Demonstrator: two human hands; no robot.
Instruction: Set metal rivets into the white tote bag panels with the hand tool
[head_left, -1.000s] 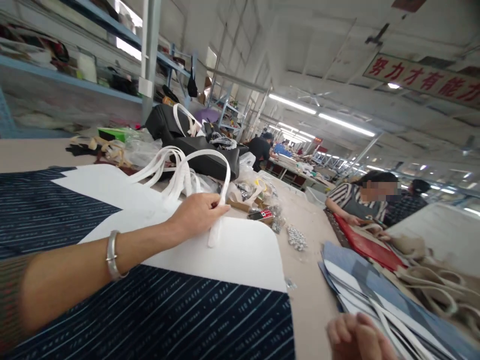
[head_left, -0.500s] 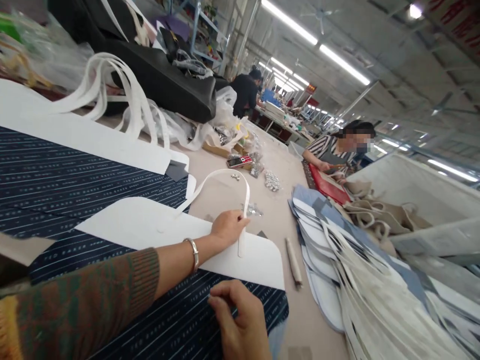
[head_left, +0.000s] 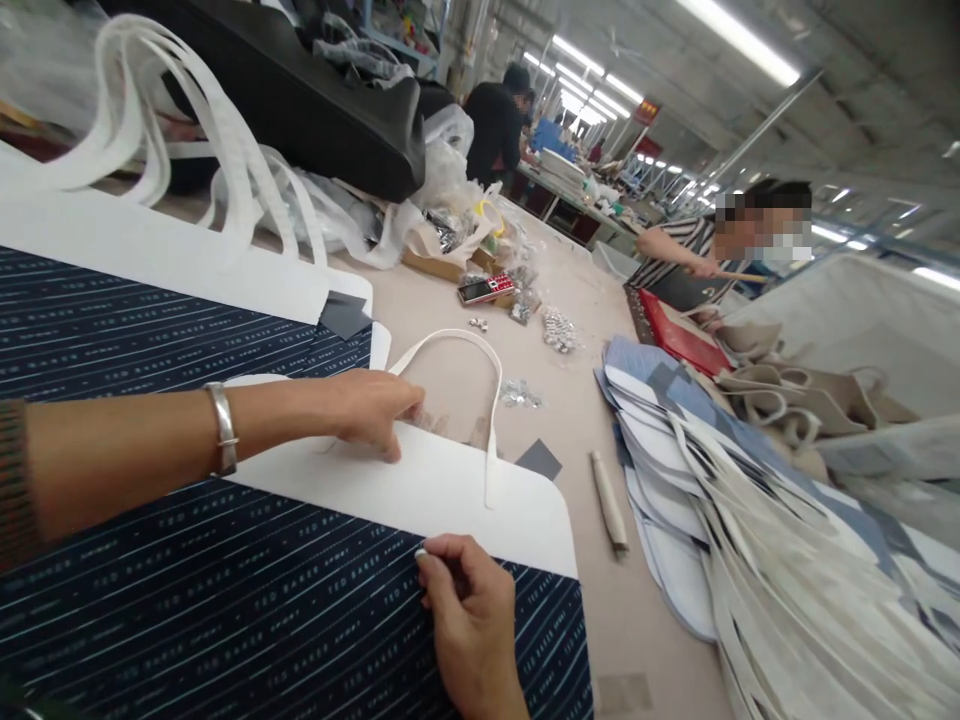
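My left hand (head_left: 375, 408) reaches across the white upper band (head_left: 442, 465) of a dark blue, white-lettered bag panel (head_left: 315, 590). Its thumb and fingers are apart, over the band near the left end of a thin white strap handle (head_left: 496, 400). The hand hides that end; the strap arches up and its right end lies on the band. My right hand (head_left: 472, 610) is closed in a pinch above the blue fabric. A small pale spot shows at its fingertips, too small to name. Behind it all, another panel (head_left: 255, 300) carries several upright white straps.
A wooden stick (head_left: 607, 500) and a grey square (head_left: 540, 459) lie right of the panel. Behind are small metal pieces (head_left: 521, 394), silver studs (head_left: 559, 330) and a red phone (head_left: 486, 289). Stacked strapped panels (head_left: 652, 500) fill the right side. A co-worker (head_left: 682, 255) holds a stick.
My left hand has let go of the strap's right part and moved left along the white band. My right hand keeps its pinch. The co-worker's hand has risen with a stick.
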